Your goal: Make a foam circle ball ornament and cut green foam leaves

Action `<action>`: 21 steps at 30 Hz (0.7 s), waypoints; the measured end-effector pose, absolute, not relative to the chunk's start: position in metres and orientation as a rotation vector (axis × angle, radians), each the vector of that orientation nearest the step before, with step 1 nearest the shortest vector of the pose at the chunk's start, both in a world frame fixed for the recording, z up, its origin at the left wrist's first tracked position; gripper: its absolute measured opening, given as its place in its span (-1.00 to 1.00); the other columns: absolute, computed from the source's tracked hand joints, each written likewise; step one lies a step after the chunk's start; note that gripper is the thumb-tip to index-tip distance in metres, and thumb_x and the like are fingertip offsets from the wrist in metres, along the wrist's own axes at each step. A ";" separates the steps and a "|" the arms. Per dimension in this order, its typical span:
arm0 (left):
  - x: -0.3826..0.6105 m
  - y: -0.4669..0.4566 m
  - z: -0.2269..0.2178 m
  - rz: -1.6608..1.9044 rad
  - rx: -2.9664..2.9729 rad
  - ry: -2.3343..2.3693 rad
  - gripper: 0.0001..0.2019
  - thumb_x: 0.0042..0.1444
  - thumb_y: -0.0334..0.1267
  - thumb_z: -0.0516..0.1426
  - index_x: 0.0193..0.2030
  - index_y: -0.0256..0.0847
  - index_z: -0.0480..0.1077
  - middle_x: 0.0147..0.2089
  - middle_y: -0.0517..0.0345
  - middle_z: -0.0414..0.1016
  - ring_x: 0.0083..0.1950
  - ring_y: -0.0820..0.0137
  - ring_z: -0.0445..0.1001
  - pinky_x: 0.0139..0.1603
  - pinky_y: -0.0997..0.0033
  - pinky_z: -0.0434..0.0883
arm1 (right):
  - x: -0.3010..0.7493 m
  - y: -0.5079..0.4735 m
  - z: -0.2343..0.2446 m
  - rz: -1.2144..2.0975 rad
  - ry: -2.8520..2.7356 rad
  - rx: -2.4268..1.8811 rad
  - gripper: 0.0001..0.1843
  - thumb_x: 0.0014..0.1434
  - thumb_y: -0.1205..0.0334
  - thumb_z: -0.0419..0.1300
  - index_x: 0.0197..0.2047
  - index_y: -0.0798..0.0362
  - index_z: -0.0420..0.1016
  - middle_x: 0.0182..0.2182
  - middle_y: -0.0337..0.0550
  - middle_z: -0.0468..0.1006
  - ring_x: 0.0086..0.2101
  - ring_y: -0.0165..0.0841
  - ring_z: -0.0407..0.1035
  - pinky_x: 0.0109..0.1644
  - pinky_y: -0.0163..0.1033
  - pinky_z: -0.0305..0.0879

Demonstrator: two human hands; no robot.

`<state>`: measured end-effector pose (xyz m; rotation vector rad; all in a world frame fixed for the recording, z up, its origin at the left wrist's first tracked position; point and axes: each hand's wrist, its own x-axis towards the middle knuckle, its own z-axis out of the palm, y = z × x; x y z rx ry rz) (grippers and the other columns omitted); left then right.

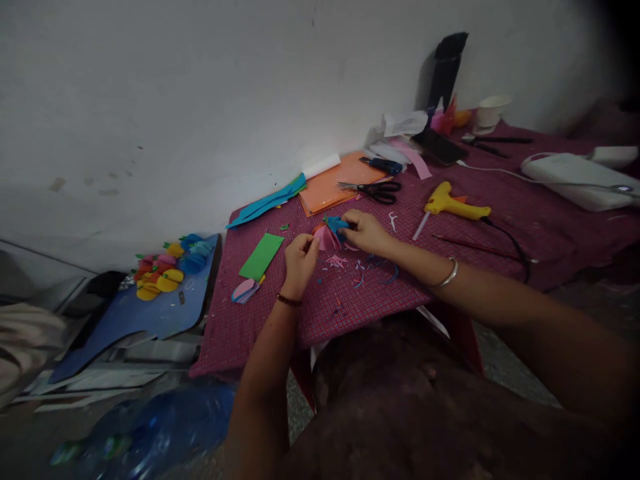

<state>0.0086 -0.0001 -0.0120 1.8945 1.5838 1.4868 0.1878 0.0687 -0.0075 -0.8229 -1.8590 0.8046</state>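
Note:
Between my two hands is a small paper craft with pink, blue and orange petal-like pieces and a bit of green on top. My left hand is closed in a pinch at its pink edge. With fingers and thumb together, my right hand grips the blue piece. Pink and blue paper scraps lie just below on the table. Left of my left hand lie a green paper rectangle and some pink and blue paper cutouts. Fine detail of the craft is blurred.
Black-handled scissors rest by orange sheets on the cloth-covered table. A yellow glue gun lies to the right. Finished-looking colourful paper shapes sit on a blue board at left; plastic bottles lie below.

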 end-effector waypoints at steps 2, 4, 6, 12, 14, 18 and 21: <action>0.005 0.003 -0.012 1.519 1.861 1.614 -0.70 0.18 -0.10 0.11 -0.51 -0.21 0.33 -0.52 0.26 0.28 -0.46 0.49 0.21 -0.43 0.47 0.14 | 0.188 0.067 -0.005 0.836 -1.888 -0.792 -0.84 -0.04 0.31 0.15 -0.56 0.03 0.22 -0.53 -0.27 0.25 -0.43 -0.38 0.13 -0.32 -0.26 0.01; 0.004 0.005 -0.012 1.514 1.808 1.608 -0.69 0.18 -0.12 0.11 -0.53 -0.22 0.32 -0.53 0.26 0.28 -0.47 0.49 0.20 -0.43 0.48 0.15 | 0.187 0.065 -0.003 0.880 -1.919 -0.755 -0.84 -0.05 0.29 0.16 -0.56 0.03 0.23 -0.53 -0.28 0.26 -0.43 -0.38 0.15 -0.31 -0.26 0.03; 0.006 0.006 -0.012 1.508 1.759 1.577 -0.71 0.16 -0.14 0.12 -0.53 -0.22 0.32 -0.54 0.27 0.30 -0.48 0.50 0.22 -0.44 0.49 0.16 | 0.187 0.064 -0.002 0.921 -1.938 -0.730 -0.85 -0.06 0.28 0.17 -0.55 0.03 0.24 -0.52 -0.28 0.27 -0.43 -0.38 0.17 -0.31 -0.27 0.06; 0.011 0.000 -0.004 1.725 1.655 1.593 -0.82 0.03 -0.24 0.23 -0.29 -0.18 0.30 -0.54 0.37 0.22 -0.52 0.53 0.22 -0.48 0.52 0.15 | 0.186 0.069 -0.008 0.989 -1.903 -0.767 -0.85 -0.03 0.24 0.15 -0.55 0.03 0.24 -0.58 -0.31 0.24 -0.48 -0.42 0.14 -0.38 -0.28 0.02; 0.014 -0.006 0.001 1.803 1.667 1.540 -0.85 0.07 -0.25 0.21 -0.34 -0.19 0.29 -0.52 0.34 0.24 -0.51 0.54 0.24 -0.46 0.52 0.18 | 0.186 0.072 -0.011 0.995 -1.872 -0.799 -0.84 -0.02 0.23 0.14 -0.55 0.03 0.24 -0.58 -0.31 0.25 -0.49 -0.43 0.13 -0.40 -0.29 0.00; 0.019 -0.016 0.006 1.741 1.787 1.378 -0.83 0.09 -0.22 0.20 -0.42 -0.20 0.30 -0.48 0.29 0.31 -0.48 0.54 0.29 -0.43 0.51 0.24 | 0.185 0.076 -0.013 1.006 -1.839 -0.835 -0.85 -0.04 0.24 0.15 -0.55 0.05 0.25 -0.60 -0.33 0.25 -0.51 -0.45 0.13 -0.42 -0.31 0.00; 0.019 -0.015 0.003 1.588 1.902 1.352 -0.76 -0.06 -0.23 0.31 -0.41 -0.20 0.32 -0.48 0.31 0.30 -0.48 0.55 0.27 -0.45 0.52 0.23 | 0.186 0.075 -0.012 1.013 -1.823 -0.842 -0.83 -0.04 0.24 0.16 -0.56 0.05 0.24 -0.61 -0.34 0.24 -0.51 -0.46 0.12 -0.42 -0.32 0.00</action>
